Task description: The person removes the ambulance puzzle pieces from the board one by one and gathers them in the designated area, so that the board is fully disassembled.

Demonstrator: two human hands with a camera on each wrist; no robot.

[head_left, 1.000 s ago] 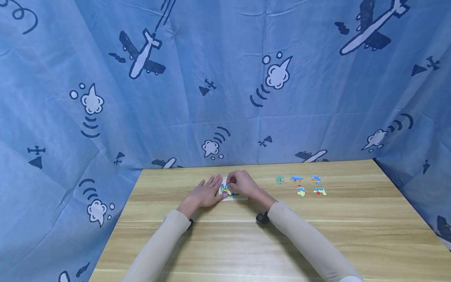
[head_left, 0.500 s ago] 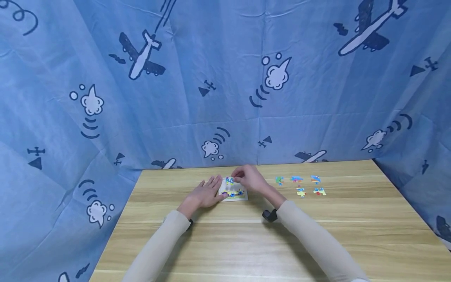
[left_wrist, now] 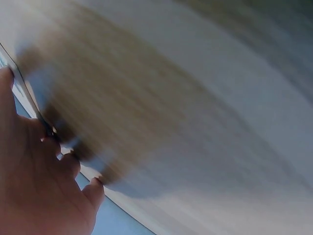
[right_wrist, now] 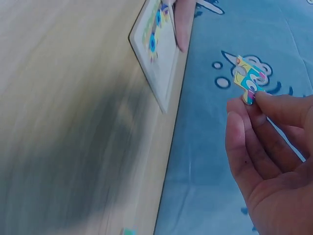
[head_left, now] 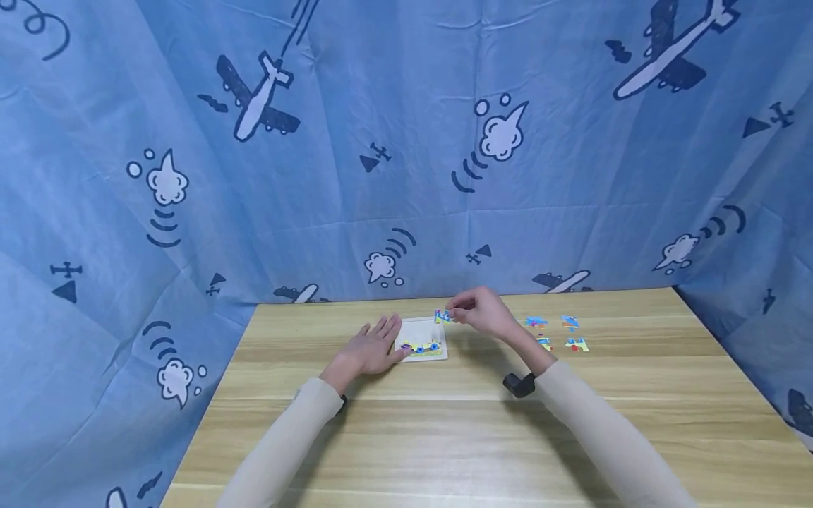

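- Your right hand [head_left: 484, 310], just right of centre in the head view, pinches a small puzzle piece [head_left: 442, 317] between thumb and fingertips.
- You have that piece at the upper right corner of the white tray [head_left: 418, 330] as the head view shows it; in the right wrist view it appears apart from the tray, at the right of the frame, printed in blue, yellow and pink.
- Your left hand [head_left: 370, 351], left of centre in the head view, lies with its fingers spread at the tray's left edge and grips nothing; your thumb reaches over the tray's lower left corner.
- Along the bottom of the tray you have a row of pieces [head_left: 419, 348] with round blue shapes; the area above them shows bare white.
- Right of your right hand you can see loose pieces on the surface [head_left: 406, 437]: a blue one [head_left: 536, 322] and a blue and orange one [head_left: 569, 322] above, a yellow and red one [head_left: 576, 345] below, and beside it one partly hidden by your right arm.
- Behind everything you face a blue curtain [head_left: 419, 190] printed with planes and clouds.
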